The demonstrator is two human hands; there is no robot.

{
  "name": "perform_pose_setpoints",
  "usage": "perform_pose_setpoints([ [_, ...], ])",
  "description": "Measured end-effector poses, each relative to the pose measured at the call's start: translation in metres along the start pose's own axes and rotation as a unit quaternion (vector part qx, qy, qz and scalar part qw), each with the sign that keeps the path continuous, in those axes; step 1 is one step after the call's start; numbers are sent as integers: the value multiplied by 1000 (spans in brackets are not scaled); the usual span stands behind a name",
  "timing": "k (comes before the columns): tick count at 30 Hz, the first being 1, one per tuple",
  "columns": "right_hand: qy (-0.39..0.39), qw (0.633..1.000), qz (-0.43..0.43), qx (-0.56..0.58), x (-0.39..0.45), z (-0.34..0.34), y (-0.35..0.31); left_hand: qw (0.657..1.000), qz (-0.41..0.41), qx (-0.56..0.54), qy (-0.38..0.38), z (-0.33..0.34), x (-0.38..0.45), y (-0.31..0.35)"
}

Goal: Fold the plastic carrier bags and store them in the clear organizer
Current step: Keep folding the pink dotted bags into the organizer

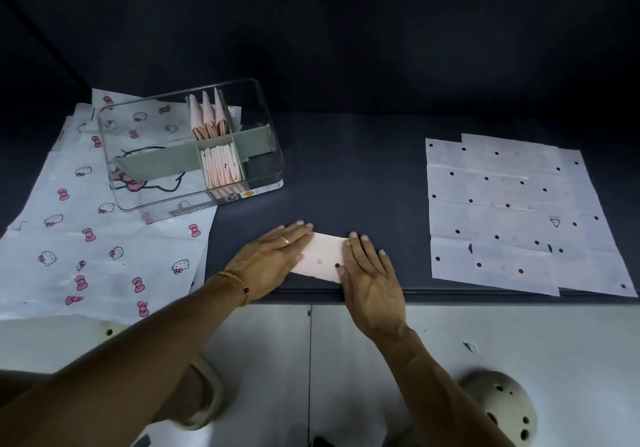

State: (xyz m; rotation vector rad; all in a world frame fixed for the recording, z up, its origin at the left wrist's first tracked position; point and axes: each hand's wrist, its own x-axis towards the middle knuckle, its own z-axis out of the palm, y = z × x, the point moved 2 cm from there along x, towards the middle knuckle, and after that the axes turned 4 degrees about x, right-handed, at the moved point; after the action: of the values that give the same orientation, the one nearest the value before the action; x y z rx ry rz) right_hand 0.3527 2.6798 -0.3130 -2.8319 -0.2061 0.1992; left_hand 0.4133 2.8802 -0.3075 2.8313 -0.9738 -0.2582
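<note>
A folded pale pink plastic bag (323,256) lies as a narrow strip near the front edge of the dark surface. My left hand (268,259) lies flat on its left end with straight fingers. My right hand (372,273) presses flat on its right end. The clear organizer (266,173) stands to the back left, with grey dividers. Folded pink bags (221,166) stand packed in its middle compartment, and three folded triangles (207,114) stand in the one behind.
White bags with a pink bow and cat print (86,239) are spread at the left, partly under the organizer. A stack of flat white bags with dark dots (512,211) lies at the right. Below the surface's front edge (485,296) are a pale floor and sandalled feet.
</note>
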Motion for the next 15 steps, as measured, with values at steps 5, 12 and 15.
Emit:
perform_pose_setpoints([
  [5, -13, 1000, -1, -11, 0, 0, 0, 999, -44, -17, 13, -10, -14, -15],
  [12, -11, 1000, -4, 4, 1, 1, 2, 980, -161, -54, 107, -23, 22, 29],
  [15, -5, 1000, -3, 12, 1, 1, 3, 989, -132, -14, 70, -26, 39, 31],
])
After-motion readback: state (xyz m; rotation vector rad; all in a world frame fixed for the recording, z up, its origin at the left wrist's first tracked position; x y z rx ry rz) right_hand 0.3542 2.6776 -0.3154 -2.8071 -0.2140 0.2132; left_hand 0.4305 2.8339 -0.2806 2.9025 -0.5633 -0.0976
